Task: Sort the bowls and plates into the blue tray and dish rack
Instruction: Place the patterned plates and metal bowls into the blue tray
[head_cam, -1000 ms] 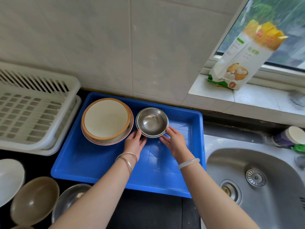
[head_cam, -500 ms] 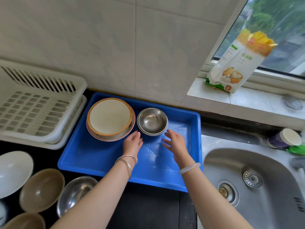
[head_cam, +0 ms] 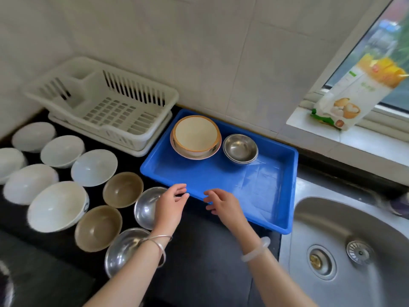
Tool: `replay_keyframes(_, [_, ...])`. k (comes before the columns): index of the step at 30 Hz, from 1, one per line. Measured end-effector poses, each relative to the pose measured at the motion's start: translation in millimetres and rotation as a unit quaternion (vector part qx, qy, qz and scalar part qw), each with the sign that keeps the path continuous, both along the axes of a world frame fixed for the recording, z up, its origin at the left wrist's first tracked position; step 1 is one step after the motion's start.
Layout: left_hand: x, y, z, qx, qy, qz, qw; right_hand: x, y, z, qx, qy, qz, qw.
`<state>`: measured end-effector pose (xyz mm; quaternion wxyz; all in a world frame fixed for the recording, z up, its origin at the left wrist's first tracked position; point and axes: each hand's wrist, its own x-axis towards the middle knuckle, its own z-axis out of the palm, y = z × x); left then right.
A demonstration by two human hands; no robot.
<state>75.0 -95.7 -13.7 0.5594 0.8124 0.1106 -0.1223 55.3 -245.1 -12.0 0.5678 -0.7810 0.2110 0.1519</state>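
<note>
The blue tray [head_cam: 274, 191] sits against the wall and holds a stack of cream bowls with orange rims [head_cam: 195, 136] and, to its right, stacked small steel bowls [head_cam: 240, 148]. The white dish rack [head_cam: 106, 103] stands to the tray's left with nothing in it. On the dark counter left of the tray lie several white bowls [head_cam: 94, 167], two brown bowls [head_cam: 122, 189] and two steel bowls [head_cam: 145, 207]. My left hand [head_cam: 169, 206] hovers open over the nearer edge of a steel bowl. Over the tray's front rim is my right hand [head_cam: 222, 206], also open and holding nothing.
A steel sink [head_cam: 354, 251] lies right of the tray. A flour bag [head_cam: 358, 91] leans on the window sill at the back right. The dark counter [head_cam: 199, 258] runs along the front.
Both hands let go of the small steel bowls and pulled back to the tray's front edge. The view swung left, bringing the bowls on the counter into sight.
</note>
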Motion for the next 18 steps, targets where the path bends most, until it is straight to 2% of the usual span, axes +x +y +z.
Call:
replay_keyframes(5, [-54.0,55.1,-6.8,0.104,-0.024,0.070,0.992,-12.0,43.4,-26.3,-0.131,0.035,0.132,0.982])
replay_keyframes(7, [-72.5,71.6,-11.1,0.138,-0.017,0.116,0.983,-9.4,56.6,-35.5,-0.155,0.041,0.156,0.975])
replay_keyframes(14, [-111.3,106.2,-32.5,0.222,0.047,0.251,0.941,11.7,82.9,-51.6,-0.094,0.071,0.109,0.987])
replay_keyframes(18, [-121.0,114.2,-42.5,0.135,0.065,0.298,0.943,16.1,85.7,-54.4,-0.020,0.085,0.043,0.995])
